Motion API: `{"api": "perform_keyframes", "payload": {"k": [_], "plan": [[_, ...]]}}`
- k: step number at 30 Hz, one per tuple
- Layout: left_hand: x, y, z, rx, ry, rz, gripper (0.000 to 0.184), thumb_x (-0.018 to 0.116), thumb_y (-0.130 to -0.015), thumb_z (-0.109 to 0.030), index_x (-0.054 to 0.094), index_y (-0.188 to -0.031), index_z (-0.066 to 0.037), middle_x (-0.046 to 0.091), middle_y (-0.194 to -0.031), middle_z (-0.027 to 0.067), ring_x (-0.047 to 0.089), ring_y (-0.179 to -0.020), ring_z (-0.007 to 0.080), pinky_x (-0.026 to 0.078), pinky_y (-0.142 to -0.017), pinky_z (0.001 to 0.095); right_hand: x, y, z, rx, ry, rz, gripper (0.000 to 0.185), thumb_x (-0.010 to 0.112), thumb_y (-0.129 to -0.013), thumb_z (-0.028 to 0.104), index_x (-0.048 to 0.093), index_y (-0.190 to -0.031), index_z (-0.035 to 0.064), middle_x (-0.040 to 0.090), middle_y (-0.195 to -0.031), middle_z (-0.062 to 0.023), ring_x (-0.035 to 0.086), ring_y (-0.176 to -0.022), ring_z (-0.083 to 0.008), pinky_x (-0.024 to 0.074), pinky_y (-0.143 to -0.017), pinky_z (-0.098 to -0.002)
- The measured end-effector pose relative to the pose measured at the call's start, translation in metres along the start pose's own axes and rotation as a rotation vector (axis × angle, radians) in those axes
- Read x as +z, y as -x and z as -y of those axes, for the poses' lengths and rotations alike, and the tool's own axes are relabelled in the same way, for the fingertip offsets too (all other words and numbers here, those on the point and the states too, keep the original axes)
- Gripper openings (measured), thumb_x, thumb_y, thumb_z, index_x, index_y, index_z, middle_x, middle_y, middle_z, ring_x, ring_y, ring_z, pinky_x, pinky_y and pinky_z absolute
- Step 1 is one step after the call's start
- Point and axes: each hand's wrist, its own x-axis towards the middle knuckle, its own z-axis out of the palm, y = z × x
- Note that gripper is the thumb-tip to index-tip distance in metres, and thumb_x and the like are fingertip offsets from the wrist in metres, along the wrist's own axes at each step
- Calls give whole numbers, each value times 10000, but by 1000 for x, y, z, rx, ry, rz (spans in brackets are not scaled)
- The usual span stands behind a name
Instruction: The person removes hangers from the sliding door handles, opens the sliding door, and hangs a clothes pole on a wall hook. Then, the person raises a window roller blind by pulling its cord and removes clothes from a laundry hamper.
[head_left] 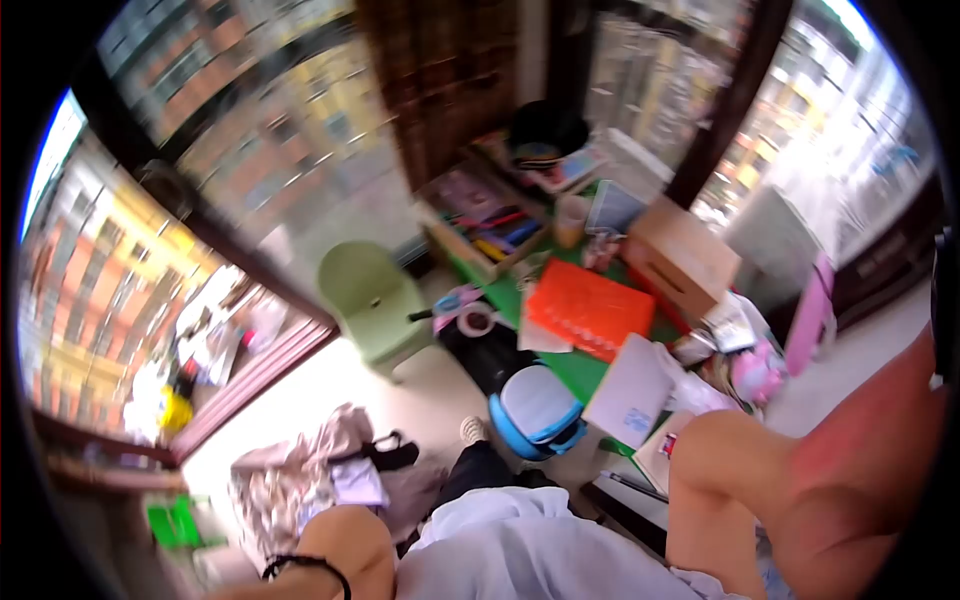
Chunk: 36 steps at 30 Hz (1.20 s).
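Note:
At the bottom edge, my left hand (352, 545) is a blurred rounded shape beside the white shirt (500, 555), with a black bracelet (318, 562) behind it. Its fingers cannot be made out. A crumpled heap of beige clothing (275, 480) with a pale lilac piece (358, 483) lies on the floor just beyond it. On the right, my right hand (722, 455) is bent downward near the corner of the green table (575, 372). Next to it are an open notebook (655, 455) and a white-covered book (628, 395); whether it touches them is unclear.
The table bears an orange folder (590, 305), a cardboard box (685, 255) and a tray of pens (490, 235). A green chair (370, 300) and a blue-grey bag (540, 410) stand before it. Windows (290, 130) surround the corner. A bright green object (173, 520) lies at left.

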Motion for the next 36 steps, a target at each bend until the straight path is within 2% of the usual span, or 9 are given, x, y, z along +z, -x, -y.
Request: {"api": "perform_keyframes", "payload": {"k": [2,3,7,8,9,15,19,32,36], "plan": [[-7,-12,-47,-397,-244,-3,197,496,-884,-138,662,-971,-78,614,-1052,112,578,-969,192,469,-857,251,17,11,-35,155,-182,-9,422,337,-946,341,574,-954,-9,619,-876,-177,608,-761,-304,499,-732,-434],[9,-10,-55,-247,-281,-300,91,582,-758,-12,573,-697,-79,559,-747,55,549,-663,161,475,-588,324,29,18,-55,248,-260,-5,427,335,-948,342,578,-948,-9,623,-868,-178,612,-752,-304,502,-727,-434],[5,-1,-101,-286,-637,-341,152,543,-763,-80,535,-618,-124,466,-685,1,465,-619,100,360,-543,258,82,40,-108,520,-487,34,445,326,-952,345,591,-923,-11,638,-834,-181,628,-714,-305,514,-707,-433],[0,4,-122,-385,-807,-345,199,541,-819,-153,522,-621,-142,442,-682,-4,418,-604,103,332,-547,246,91,41,-115,549,-516,47,450,323,-953,346,594,-917,-11,641,-826,-181,632,-705,-305,517,-702,-432],[-13,11,-142,-475,-893,-209,320,369,-928,-379,452,-727,-144,412,-741,37,397,-648,169,351,-519,267,99,42,-123,568,-572,58,445,325,-952,339,596,-919,-13,639,-836,-182,630,-715,-303,514,-711,-430],[-53,69,-214,-840,-1377,-581,418,298,-935,-370,516,-869,-19,506,-826,155,489,-672,243,429,-601,330,153,42,-171,574,-810,113,420,335,-946,299,605,-932,-22,626,-898,-185,621,-779,-294,495,-768,-413],[-71,102,-272,-1043,-1284,-982,350,363,-917,-285,496,-974,34,547,-907,150,547,-785,224,448,-717,324,184,35,-209,548,-971,146,403,342,-942,272,611,-941,-28,617,-939,-187,614,-822,-288,483,-806,-402],[-90,128,-352,-890,-1316,-1366,377,355,-950,-298,542,-1043,16,592,-914,96,562,-814,146,448,-766,270,251,12,-292,372,-1678,276,357,363,-929,185,632,-968,-48,588,-1072,-194,594,-961,-267,442,-929,-366],[-87,140,-359,-770,-1398,-1461,374,360,-948,-303,545,-1044,7,590,-908,89,563,-808,139,451,-763,265,277,24,-351,361,-1934,589,341,425,-889,255,659,-888,7,629,-978,-166,600,-943,-243,446,-911,-362]]}}
